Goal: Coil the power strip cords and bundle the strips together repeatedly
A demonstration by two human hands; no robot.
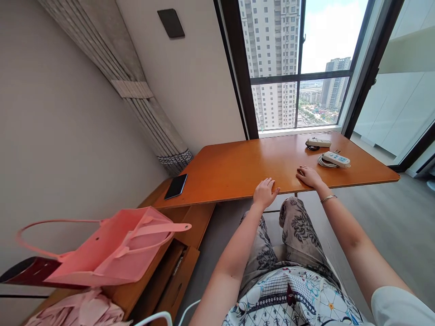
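My left hand (266, 193) rests on the near edge of the orange-brown wooden table (238, 167), fingers lying on the top and thumb pointing right. It holds nothing. Farther right, my right hand (308, 176) lies palm down on the same table, its fingers loosely stretched out and nothing in them. Just beyond it is a white power strip (335, 159) with its pale cord coiled beside it. Behind that sits a second power strip (318, 142) with a black cord. A dark phone (176, 186) lies at the table's left end, away from both hands.
To the left, a pink tote bag (112, 249) stands on a wooden cabinet (190, 267) with an open drawer. Pink cloth (81, 310) lies below the bag. A tied curtain (149, 113) hangs at the left wall, and a window (299, 77) is behind the table.
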